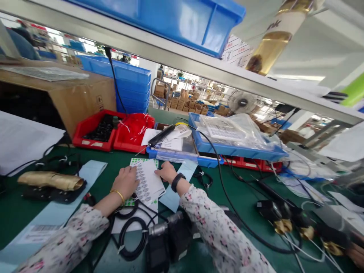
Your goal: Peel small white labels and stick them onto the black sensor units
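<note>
Head view: white printed sheets (149,178) lie between both hands on the green bench (113,161), over a green-dotted sheet (153,162). Long axis points away from the person, slightly slanted. Left hand (125,182) lies on the left edge, fingers bent; can't tell if it grips. Right hand (167,172) pinches the right edge near the far end, thumb on top. Neither hand clearly nearer; both touch. Coiled black cable (122,237) sits on the near side.
</note>
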The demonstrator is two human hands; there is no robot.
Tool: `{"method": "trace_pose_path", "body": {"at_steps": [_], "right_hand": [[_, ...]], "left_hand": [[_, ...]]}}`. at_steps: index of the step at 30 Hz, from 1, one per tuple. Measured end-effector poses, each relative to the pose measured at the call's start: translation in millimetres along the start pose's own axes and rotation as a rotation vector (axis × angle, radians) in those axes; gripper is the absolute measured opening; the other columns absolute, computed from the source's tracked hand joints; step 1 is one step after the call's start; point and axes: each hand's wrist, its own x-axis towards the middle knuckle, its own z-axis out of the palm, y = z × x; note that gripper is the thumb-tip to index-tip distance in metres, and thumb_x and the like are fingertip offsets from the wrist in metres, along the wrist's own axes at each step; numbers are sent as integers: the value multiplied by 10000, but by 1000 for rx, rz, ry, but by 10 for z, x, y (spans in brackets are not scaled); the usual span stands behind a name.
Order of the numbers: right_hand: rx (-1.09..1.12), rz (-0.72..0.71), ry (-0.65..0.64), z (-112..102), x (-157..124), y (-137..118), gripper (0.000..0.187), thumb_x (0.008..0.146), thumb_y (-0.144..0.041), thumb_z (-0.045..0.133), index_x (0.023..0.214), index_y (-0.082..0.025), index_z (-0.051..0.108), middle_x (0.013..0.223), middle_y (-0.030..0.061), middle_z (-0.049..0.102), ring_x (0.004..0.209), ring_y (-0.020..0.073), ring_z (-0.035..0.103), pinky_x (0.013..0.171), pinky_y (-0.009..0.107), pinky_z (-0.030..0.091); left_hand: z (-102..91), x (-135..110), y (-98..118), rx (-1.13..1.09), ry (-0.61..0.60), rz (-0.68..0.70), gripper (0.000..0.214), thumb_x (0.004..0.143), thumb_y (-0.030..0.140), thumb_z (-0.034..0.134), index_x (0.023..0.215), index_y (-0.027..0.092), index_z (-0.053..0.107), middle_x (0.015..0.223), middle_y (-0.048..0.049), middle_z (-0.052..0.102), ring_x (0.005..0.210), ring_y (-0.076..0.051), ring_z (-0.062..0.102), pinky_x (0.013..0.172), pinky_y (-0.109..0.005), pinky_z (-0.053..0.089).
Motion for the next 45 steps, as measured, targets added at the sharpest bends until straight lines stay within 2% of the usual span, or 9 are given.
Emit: {"method": "trace_pose_path", "body": {"at_steps": [4, 12, 16, 21, 27, 31, 33, 35, 45], "right_hand": [[-51, -22, 135, 230, 31, -84, 558, 568, -112, 779, 1050, -100, 498, 1171, 243, 528, 1092, 340, 539, 892, 438, 426], [301, -161, 64, -123, -217, -8, 88, 683, -169, 638, 744, -147, 579, 707, 27, 587, 690, 177, 550, 629, 282, 398], [555, -251, -69, -432, -553, 35, 229, 652, -338, 665, 739, -166, 541, 721, -2, 578, 634, 133, 509, 583, 245, 372], [764, -202, -202, -467, -847, 185, 386, 581, -426, 718, 763, -181, 482, 689, -4, 581, 582, 126, 506, 548, 236, 364], [823, -198, -245, -476, -914, 205, 392, 599, -354, 749, 842, -174, 500, 715, 6, 616, 583, 131, 537, 558, 241, 380], [520, -592, -97, -748, -876, -129, 576, 648, -274, 751, 1161, -232, 492, 901, 7, 648, 818, 162, 579, 717, 271, 412], [270, -699, -109, -866, -854, -299, 363, 679, -264, 724, 1018, -202, 610, 856, 6, 649, 797, 154, 565, 715, 263, 399], [153, -688, -192, -921, -848, -399, 149, 717, -287, 679, 790, -159, 653, 750, 4, 632, 699, 133, 537, 652, 248, 383], [612, -376, -410, -878, -972, -240, 388, 579, -459, 784, 752, -143, 639, 655, -9, 598, 545, 94, 490, 512, 201, 351]], "left_hand": [[63, 14, -59, -122, 12, -29, 543, 687, 183, 614, 1218, 128, 515, 1164, -156, 528, 1172, -333, 381, 993, -433, 315], [-144, -11, 73, -760, 126, -178, 743, 736, 270, 634, 1371, 120, 279, 1388, -201, 351, 1307, -315, 302, 1068, -455, 244], [-326, -96, 327, -1258, 9, -206, 701, 779, 353, 624, 1349, 158, 266, 1177, -155, 574, 1030, -217, 591, 857, -343, 473], [-439, -261, 573, -1674, -46, -269, 343, 719, 270, 673, 1011, 162, 530, 851, -33, 647, 714, -114, 605, 669, -231, 486], [-502, -490, 686, -1747, -71, -280, 382, 556, 258, 808, 868, 115, 639, 745, -50, 675, 640, -148, 607, 596, -245, 481], [-597, -572, 788, -1721, -97, -214, 362, 533, 295, 831, 786, 93, 668, 700, -64, 684, 618, -166, 616, 597, -260, 485], [-655, -597, 841, -1701, -97, -171, 360, 540, 299, 830, 797, 100, 675, 713, -61, 692, 651, -171, 630, 625, -258, 489], [-710, -620, 879, -1699, -103, -153, 358, 535, 290, 834, 800, 107, 676, 722, -55, 695, 656, -168, 633, 636, -256, 490], [-786, -666, 913, -1726, -321, -201, 367, 532, 280, 843, 792, 92, 665, 697, -70, 687, 604, -164, 627, 597, -254, 487]]}}
